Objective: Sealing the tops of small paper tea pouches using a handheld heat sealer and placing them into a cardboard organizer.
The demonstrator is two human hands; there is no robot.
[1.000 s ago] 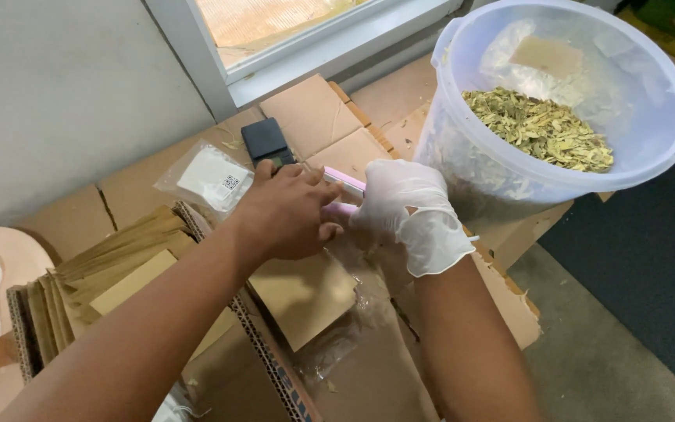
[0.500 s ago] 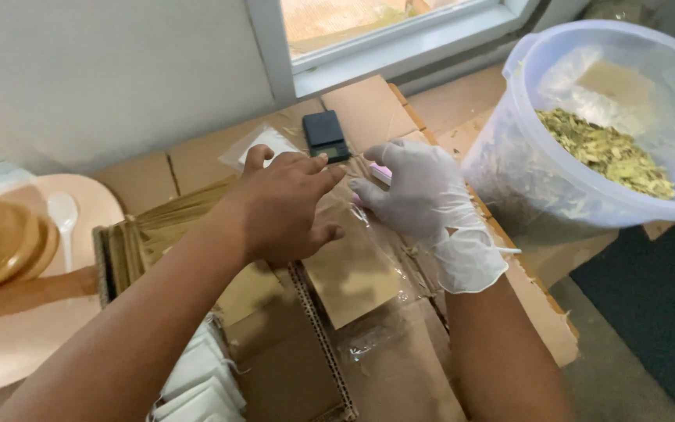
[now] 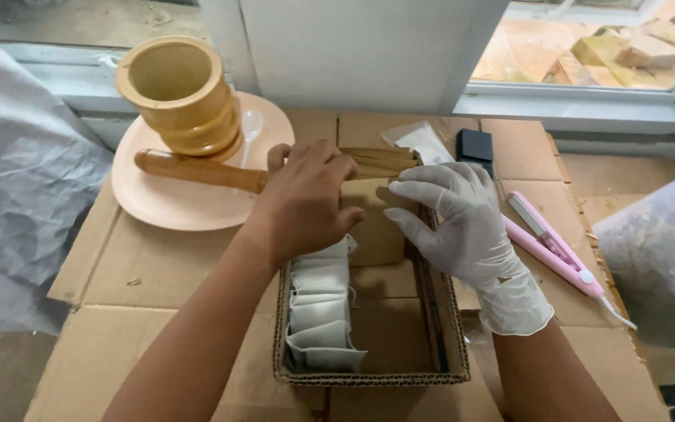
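Cardboard tray (image 3: 369, 379): a shallow corrugated box on the flattened-carton worktop (image 3: 158, 266), now central in view where half a second ago it lay lower under the forearms.
Brown pouches (image 3: 373, 223): a stack of flat kraft envelopes standing at the tray's far end, pressed between both hands.
Left hand (image 3: 306, 199): bare, palm down over the top of the stack, fingers curled onto it; closed on the pouches, as it was earlier.
Right hand (image 3: 458, 215): in a white glove, fingers spread against the stack's right side, steadying more than clamping.
White sachets (image 3: 320, 312): a row of small filter bags filed along the tray's left wall.
Change: the view has swung left, so the tub of dried leaves (image 3: 662, 258) is only an edge at right, while the wooden mortar (image 3: 181, 94), pestle (image 3: 197, 170) and peach plate (image 3: 166, 207) have come fully into view.
Meaning: the hands seem to have stayed on the pouches; only the head moved.
Pink sealer (image 3: 552, 246): lying untouched just right of the glove.
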